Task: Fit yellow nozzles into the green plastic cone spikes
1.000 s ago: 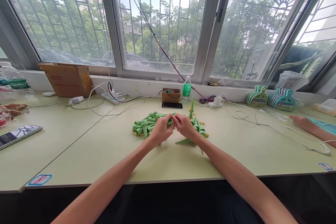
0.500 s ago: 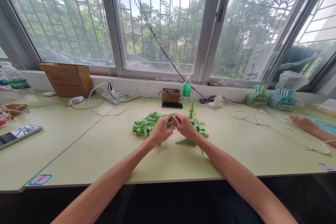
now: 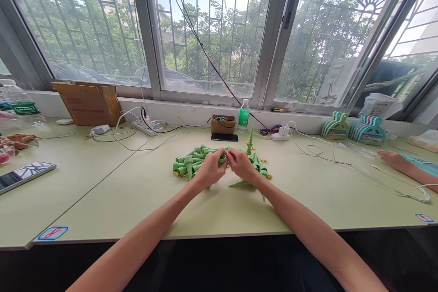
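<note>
My left hand [image 3: 211, 169] is closed around a green plastic cone-shaped piece [image 3: 222, 159], whose round rim shows between the fingers. Fingertips of my right hand [image 3: 240, 164] are pinched together at that rim, touching the left fingers; what they grip is too small to make out. Beside my left hand lies a heap of green cone pieces [image 3: 188, 161] with bits of yellow among them. Past my right hand are more green cones with yellow parts [image 3: 260, 171], partly covered by the wrist. One green cone [image 3: 250, 139] stands point up behind them.
At the back stand a small brown box [image 3: 222, 124], a black phone [image 3: 224, 137] and a green-labelled bottle [image 3: 243, 116]. Cables and a power strip [image 3: 147, 127] run along the wall. Another person's hand [image 3: 390, 158] rests at far right, near stacked teal plastic pieces [image 3: 367, 130].
</note>
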### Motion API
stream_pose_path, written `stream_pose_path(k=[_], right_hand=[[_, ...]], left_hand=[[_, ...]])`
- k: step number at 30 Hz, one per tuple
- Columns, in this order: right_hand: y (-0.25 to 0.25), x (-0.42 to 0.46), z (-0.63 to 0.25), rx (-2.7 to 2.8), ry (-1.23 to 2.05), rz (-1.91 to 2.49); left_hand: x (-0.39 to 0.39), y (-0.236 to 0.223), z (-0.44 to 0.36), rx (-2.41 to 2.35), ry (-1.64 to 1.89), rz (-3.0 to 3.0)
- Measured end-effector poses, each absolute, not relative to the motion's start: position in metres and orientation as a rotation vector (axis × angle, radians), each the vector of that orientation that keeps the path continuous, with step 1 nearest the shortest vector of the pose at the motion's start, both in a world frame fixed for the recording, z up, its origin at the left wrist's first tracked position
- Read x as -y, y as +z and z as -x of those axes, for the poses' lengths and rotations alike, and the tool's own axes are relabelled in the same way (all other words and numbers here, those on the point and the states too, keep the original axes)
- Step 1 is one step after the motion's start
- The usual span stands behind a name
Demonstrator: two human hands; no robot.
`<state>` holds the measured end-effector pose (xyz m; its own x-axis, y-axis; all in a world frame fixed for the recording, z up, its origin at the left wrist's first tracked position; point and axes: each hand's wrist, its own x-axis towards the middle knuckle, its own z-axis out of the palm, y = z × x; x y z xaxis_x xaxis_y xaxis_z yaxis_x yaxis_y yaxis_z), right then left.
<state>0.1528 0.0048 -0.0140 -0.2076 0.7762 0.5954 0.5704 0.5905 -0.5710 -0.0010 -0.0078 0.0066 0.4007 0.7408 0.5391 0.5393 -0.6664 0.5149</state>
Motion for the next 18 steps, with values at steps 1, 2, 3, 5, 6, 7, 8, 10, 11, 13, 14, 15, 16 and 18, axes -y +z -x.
stream_pose_path(k=[1, 2, 3, 5, 6, 7, 8, 10, 11, 13, 14, 15, 16, 18], right_hand=[[-0.0141, -0.0047, -0.1528, 1.898, 0.281, 1.082], [-0.0141, -0.0048, -0.1529, 1.898, 0.28, 1.082], [-0.0142, -0.0048, -0.1529, 1.898, 0.278, 1.082], [-0.0144, -0.0051, -0.153, 1.898, 0.276, 1.08], [-0.0145, -0.0052, -0.1531, 1.898, 0.276, 1.081], [-0.0146, -0.0053, -0.1531, 1.898, 0.276, 1.082], [-0.0147, -0.0054, -0.1531, 1.898, 0.274, 1.084], [-0.0147, -0.0055, -0.1531, 1.898, 0.27, 1.09], [-0.0147, -0.0054, -0.1531, 1.898, 0.27, 1.094], [-0.0146, -0.0052, -0.153, 1.898, 0.276, 1.1], [-0.0145, -0.005, -0.153, 1.898, 0.282, 1.102], [-0.0144, -0.0049, -0.153, 1.898, 0.288, 1.102], [-0.0144, -0.0048, -0.153, 1.898, 0.292, 1.098], [-0.0144, -0.0048, -0.1531, 1.896, 0.294, 1.091]], left_hand=[[0.0079, 0.0068, 0.001, -1.124, 1.12, -2.402], [0.0079, 0.007, 0.001, -1.122, 1.119, -2.402], [0.008, 0.0071, 0.001, -1.119, 1.118, -2.401], [0.008, 0.0071, 0.0011, -1.111, 1.119, -2.399], [0.0079, 0.0071, 0.0011, -1.108, 1.119, -2.397], [0.0078, 0.0069, 0.0012, -1.105, 1.121, -2.396], [0.0077, 0.0068, 0.0013, -1.103, 1.124, -2.394], [0.0074, 0.0064, 0.0014, -1.099, 1.127, -2.393], [0.0073, 0.0063, 0.0015, -1.097, 1.127, -2.393], [0.0073, 0.0063, 0.0015, -1.097, 1.125, -2.397], [0.0074, 0.0064, 0.0015, -1.097, 1.126, -2.399], [0.0076, 0.0065, 0.0015, -1.097, 1.128, -2.4], [0.0079, 0.0066, 0.0014, -1.099, 1.132, -2.4], [0.0086, 0.0068, 0.0013, -1.101, 1.139, -2.397]])
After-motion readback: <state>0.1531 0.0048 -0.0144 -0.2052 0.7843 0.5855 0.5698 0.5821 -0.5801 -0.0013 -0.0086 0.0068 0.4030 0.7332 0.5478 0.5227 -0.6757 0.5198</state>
